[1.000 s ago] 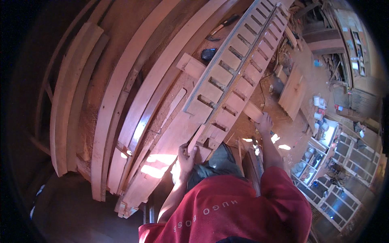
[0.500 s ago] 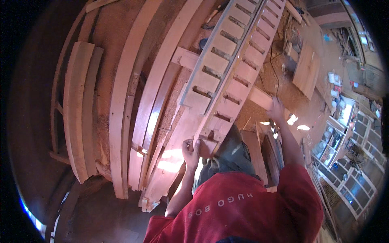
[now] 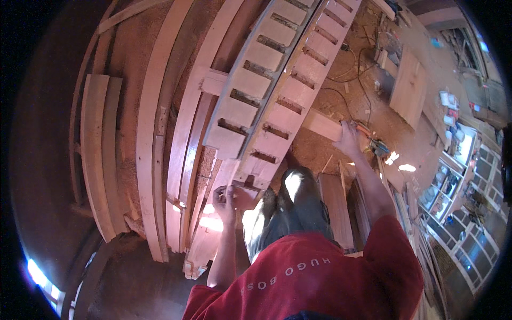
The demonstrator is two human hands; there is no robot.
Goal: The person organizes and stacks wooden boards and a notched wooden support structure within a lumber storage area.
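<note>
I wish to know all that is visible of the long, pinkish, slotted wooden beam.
The long, pinkish, slotted wooden beam slants up rightward past the picture's top. Dark rectangular slots line its face; a notch marks its near end. A paler slotted wooden beam lies close alongside. The bare left hand is near that end; contact is unclear.

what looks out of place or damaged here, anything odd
A thin dark cable lies in loose loops across the sawdust right of the slotted timbers, untidy rather than neatly coiled. Sawdust also lies beside the long timbers farther left. No clear damage shows in the wood.
</note>
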